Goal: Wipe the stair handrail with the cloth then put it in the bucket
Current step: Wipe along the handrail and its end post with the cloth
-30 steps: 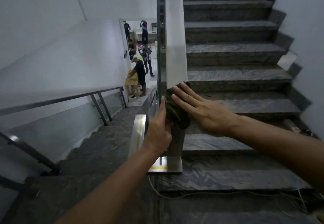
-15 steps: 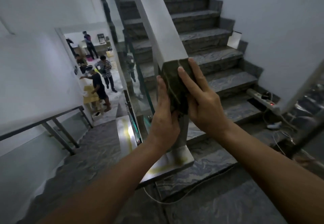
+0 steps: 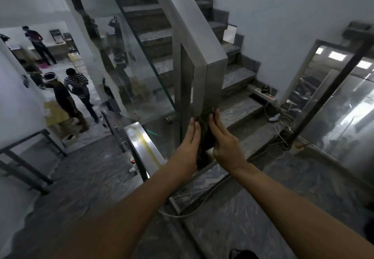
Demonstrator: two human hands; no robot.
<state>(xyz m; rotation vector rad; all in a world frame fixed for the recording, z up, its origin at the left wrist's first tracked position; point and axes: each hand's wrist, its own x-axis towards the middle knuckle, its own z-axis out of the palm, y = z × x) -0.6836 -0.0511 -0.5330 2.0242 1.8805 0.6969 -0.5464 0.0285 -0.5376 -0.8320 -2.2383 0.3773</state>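
Observation:
A steel handrail (image 3: 194, 35) slopes down along the stairs and turns into a vertical end post (image 3: 204, 88). A dark green cloth (image 3: 206, 131) is wrapped around the lower part of that post. My left hand (image 3: 189, 147) presses the cloth from the left side, fingers straight. My right hand (image 3: 224, 141) presses it from the right, fingers pointing up along the post. Both hands clasp the cloth between them against the post. No bucket is in view.
A glass panel (image 3: 137, 66) runs under the handrail. Stairs (image 3: 238, 76) rise behind it; another flight (image 3: 81, 177) drops to the left, with several people (image 3: 66, 98) below. A power strip (image 3: 263, 94) and cables (image 3: 279, 133) lie on the steps. A glass door (image 3: 334, 106) stands at the right.
Both hands have slid the cloth down from the handrail's bend to low on the vertical post. My view has swung right and risen, so the door at the right shows.

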